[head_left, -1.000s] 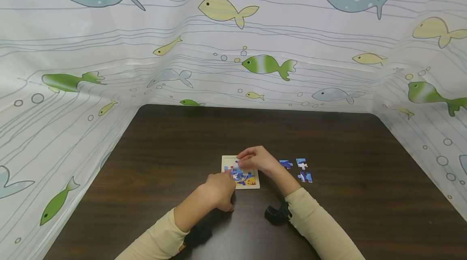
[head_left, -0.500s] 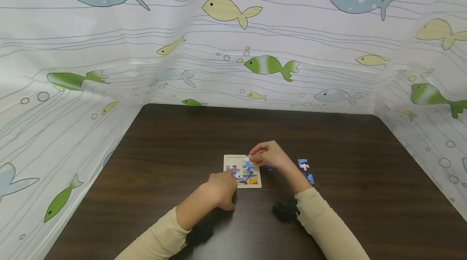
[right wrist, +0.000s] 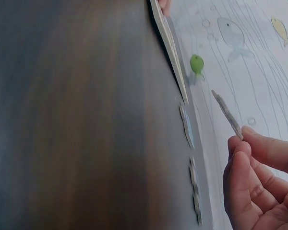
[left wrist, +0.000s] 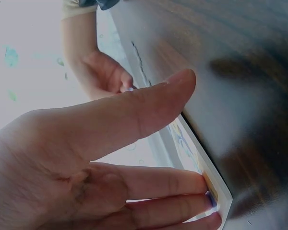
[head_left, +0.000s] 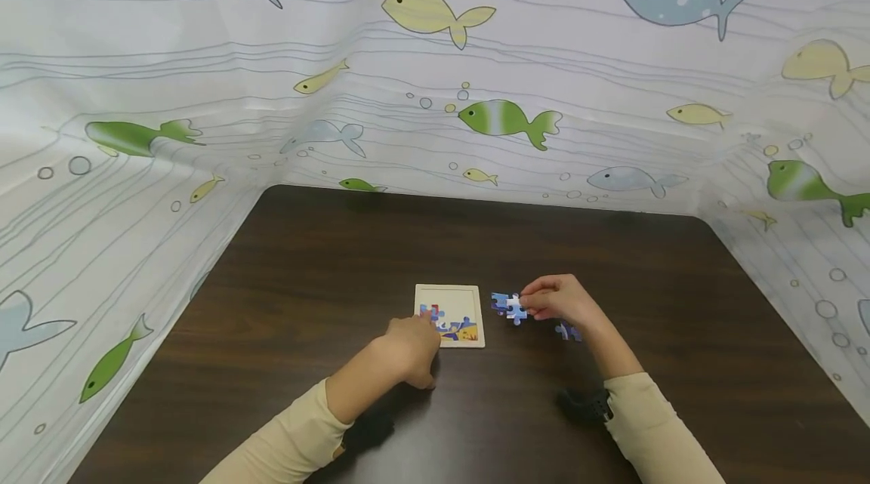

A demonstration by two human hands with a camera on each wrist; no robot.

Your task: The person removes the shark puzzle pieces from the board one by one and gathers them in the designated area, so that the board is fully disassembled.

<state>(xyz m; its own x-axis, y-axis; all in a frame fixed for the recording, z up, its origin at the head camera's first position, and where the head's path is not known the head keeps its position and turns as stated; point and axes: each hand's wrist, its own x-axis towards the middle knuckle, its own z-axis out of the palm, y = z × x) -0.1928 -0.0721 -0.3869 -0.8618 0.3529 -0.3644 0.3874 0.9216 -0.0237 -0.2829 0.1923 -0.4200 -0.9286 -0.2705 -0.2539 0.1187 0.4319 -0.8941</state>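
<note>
"What's the right hand (head_left: pixel 559 302) got?"

"A piece (head_left: pixel 516 309). Thumb and fingertips are clamped on one edge, and the rest juts out past the tips toward the left hand (head_left: pixel 410 348)."

"On the table (head_left: pixel 469 423)?"

"No, lifted: the right wrist view shows a gap under it."

"And the left fingers?"

"Fairly straight, side by side, with their tips resting on the frame (head_left: pixel 451 296). The thumb stands well apart from them, up off the wood."

"So the frame sits where?"

"Flat, under the left fingertips and reaching out past them, left of the right fingertips. Its near part carries set pieces (head_left: pixel 466 331), some just past the left fingertips; the far part shows bare cream."

"Any loose ones?"

"One loose piece (right wrist: pixel 186 125) lies between the frame and the right fingertips. Further spare bits (head_left: pixel 569 331) lie on the near side of the right fingers, partly hidden, so I can't tell their full shape."

"Beyond the fingers?"

"More dark table, then the fish sheet (head_left: pixel 408 148) standing behind."
</note>
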